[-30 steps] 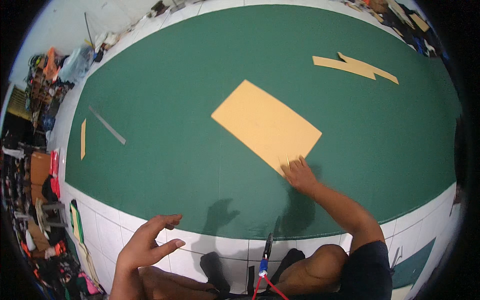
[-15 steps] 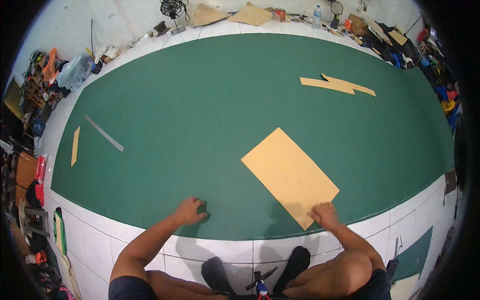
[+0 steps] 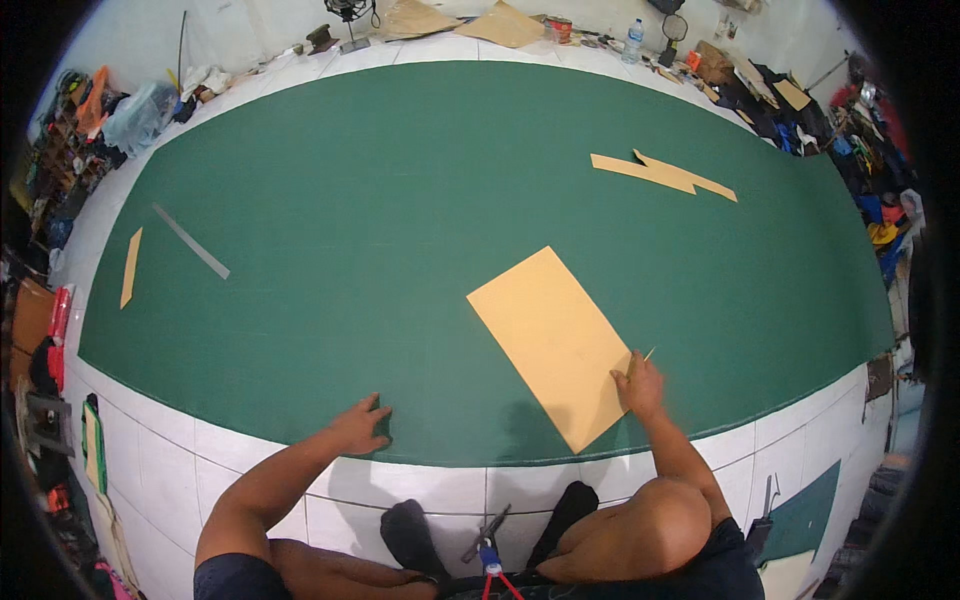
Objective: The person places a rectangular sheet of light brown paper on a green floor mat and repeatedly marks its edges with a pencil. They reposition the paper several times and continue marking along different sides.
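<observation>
A tan rectangular sheet [image 3: 545, 345], like card or paper, lies aslant on the large green sheet [image 3: 350, 220]. At its right corner is my right hand [image 3: 642, 385], thumb and a finger resting on the tan edge. A thin pale stick-like piece [image 3: 650, 354] pokes out past these fingers; its exact kind is too small to tell, and the hand hides that corner. My left hand [image 3: 362, 426] leans on the near edge of the green sheet, fingers spread, holding nothing.
Notched tan strips [image 3: 660, 175] lie far right on the green sheet. A grey strip [image 3: 192, 242] and a short tan strip [image 3: 131, 268] lie at left. White tiles [image 3: 420, 485] border it, with a water bottle [image 3: 633, 42] beyond and a dark hand tool [image 3: 487, 532] near my feet.
My right hand has moved up from the tan sheet's near corner to its right corner. The left hand's fingers have spread out. The whole view has shifted slightly.
</observation>
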{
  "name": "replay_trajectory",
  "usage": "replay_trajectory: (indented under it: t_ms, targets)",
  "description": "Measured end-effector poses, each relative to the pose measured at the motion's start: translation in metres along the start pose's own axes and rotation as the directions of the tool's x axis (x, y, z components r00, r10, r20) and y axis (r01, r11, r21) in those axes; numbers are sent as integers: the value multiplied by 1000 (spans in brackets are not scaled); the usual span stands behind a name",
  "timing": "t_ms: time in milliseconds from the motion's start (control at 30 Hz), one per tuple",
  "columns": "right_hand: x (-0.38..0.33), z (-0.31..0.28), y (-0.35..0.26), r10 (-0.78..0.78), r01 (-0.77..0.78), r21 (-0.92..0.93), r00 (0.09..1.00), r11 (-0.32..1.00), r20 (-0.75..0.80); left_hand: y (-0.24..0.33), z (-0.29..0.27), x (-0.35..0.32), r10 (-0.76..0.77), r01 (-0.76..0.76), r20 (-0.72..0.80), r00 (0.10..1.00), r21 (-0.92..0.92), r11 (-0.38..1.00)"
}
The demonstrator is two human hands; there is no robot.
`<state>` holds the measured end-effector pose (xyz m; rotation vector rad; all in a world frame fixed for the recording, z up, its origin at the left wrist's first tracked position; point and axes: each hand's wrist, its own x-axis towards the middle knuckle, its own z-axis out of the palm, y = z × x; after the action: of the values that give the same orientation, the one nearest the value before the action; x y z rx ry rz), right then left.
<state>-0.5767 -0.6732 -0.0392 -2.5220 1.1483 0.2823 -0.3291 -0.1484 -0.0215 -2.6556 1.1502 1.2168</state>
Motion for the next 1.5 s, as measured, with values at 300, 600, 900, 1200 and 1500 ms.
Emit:
replay_trajectory:
  t_ms: [300,600,900,1200,1500]
  targets:
    - [10,-5,66,-64,139,364,976,921,-209,1,11,21,101,-103,-96,990,-21,994]
    - [-62,-113,-48,-528,594,-82,633,800,-566,13,-8,16,62,-61,-119,991,12,998]
    - [-73,16,14,-786,774,-138,603,618,-139,9,-8,27,71,-67,-98,993,42,997]
    - [-104,46,40,-786,788,-88,615,609,60,43,-16,40,201,-194,-279,939,53,979]
    - [-120,39,31,-758,764,-23,642,644,114,73,-12,65,200,-162,-120,972,268,950]
